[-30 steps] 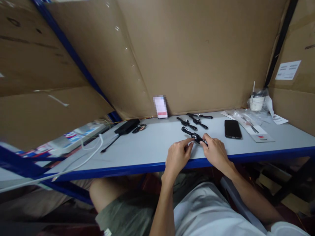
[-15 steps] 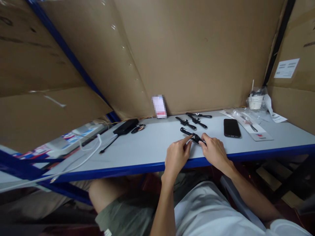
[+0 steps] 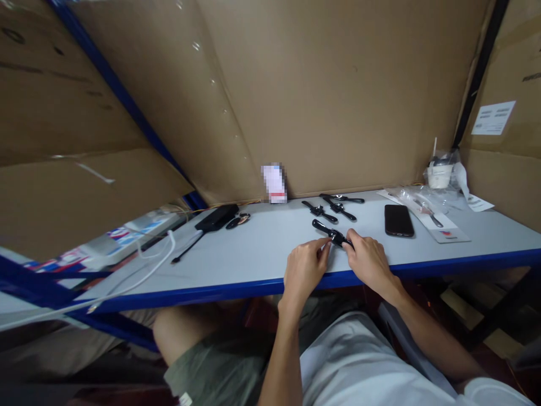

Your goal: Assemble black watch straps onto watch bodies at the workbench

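A black spokeshave (image 3: 323,226) is held at a slant just above the front part of the table. My right hand (image 3: 368,255) is wrapped round its near right handle, hiding most of that end. My left hand (image 3: 305,265) has thumb and forefinger pinched at the spokeshave's middle body, on its near side. Which small part they grip there is too small to make out. The far left handle sticks out free. Behind it lie more black spokeshaves: one to the left (image 3: 319,211), one in the middle (image 3: 339,207), and one at the back (image 3: 350,198).
On the grey table (image 3: 236,254), a dark phone (image 3: 398,220) lies right of my hands. Farther right are a carded package (image 3: 450,232) and a bagged cup (image 3: 439,175). A lit phone (image 3: 274,183) leans on the cardboard wall. A black case (image 3: 217,218) and white cable (image 3: 154,268) are left.
My left forefinger has drawn back from the top of the spokeshave's body to its near side, beside the thumb. The spokeshave has shifted slightly; my right hand keeps its hold.
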A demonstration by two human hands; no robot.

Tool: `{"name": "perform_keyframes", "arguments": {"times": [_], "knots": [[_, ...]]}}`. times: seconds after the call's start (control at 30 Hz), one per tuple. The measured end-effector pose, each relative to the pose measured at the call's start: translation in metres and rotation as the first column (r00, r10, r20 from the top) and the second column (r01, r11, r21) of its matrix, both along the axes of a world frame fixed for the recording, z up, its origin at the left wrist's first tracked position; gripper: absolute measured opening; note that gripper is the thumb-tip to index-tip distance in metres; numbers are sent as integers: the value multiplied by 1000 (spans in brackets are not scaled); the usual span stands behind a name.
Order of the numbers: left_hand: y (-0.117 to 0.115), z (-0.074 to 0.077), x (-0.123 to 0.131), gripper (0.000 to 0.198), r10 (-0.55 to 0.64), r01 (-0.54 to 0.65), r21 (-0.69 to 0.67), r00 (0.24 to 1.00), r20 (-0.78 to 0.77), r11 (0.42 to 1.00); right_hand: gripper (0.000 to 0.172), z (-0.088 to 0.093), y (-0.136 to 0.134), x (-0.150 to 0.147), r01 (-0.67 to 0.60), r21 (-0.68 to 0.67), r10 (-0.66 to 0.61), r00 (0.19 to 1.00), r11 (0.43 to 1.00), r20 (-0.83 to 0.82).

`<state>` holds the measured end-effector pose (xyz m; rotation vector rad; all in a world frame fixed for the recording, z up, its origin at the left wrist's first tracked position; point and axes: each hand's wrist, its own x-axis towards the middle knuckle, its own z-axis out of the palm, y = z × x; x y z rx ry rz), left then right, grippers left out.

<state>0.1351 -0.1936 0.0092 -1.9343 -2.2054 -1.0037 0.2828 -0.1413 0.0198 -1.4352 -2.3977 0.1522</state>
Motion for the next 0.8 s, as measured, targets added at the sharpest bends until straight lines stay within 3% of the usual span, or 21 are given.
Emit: {"name": "perform_keyframes", "arguments": {"times": [0.2,0.4,0.57,0.8], "knots": [[-2,0,-2,31,-125,122,33,987,97,992,19,-1,0,0,-16,15,17,1000,1000,-8],[-1,0,-3,40,-70,69,21,993,91,997,17,0,0,1,-14,13,14,1000,1000,2],[0,-1,-2,36,-22,22,7,998,52,1000,17,-1,0,1,-6,28,7,1000,1000,-18],[-1,0,-2,32,-88,87,11,993,82,996,18,-4,1,0,-20,58,19,1000,998,9]]}}
